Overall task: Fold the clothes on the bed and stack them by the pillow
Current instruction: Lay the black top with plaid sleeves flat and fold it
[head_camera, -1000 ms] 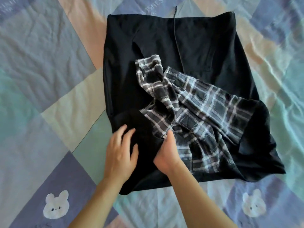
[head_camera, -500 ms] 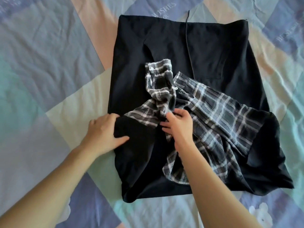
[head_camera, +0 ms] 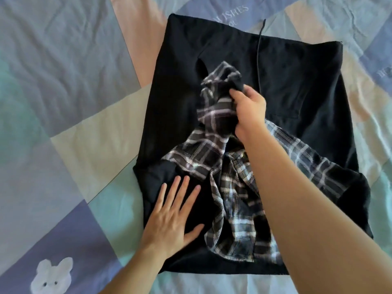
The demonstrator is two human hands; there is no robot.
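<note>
We press left hand (head_camera: 169,219) flat on black garment (head_camera: 297,81) | right hand (head_camera: 249,109) grips plaid shirt (head_camera: 214,145) | bedspread (head_camera: 63,81) text partly reads "ISHES"

Both forearms are bare to the left hand (head_camera: 169,217) and right hand (head_camera: 250,109), no sleeves or jewellery.

Black garment (head_camera: 297,85): large, spread mostly flat, filling centre and right of frame; thin dark cord runs down from upper edge; lower-left corner folded over.

Plaid shirt (head_camera: 231,200): black-and-white check, crumpled, lying on black garment at lower centre; one end bunched and lifted toward frame centre.
</note>
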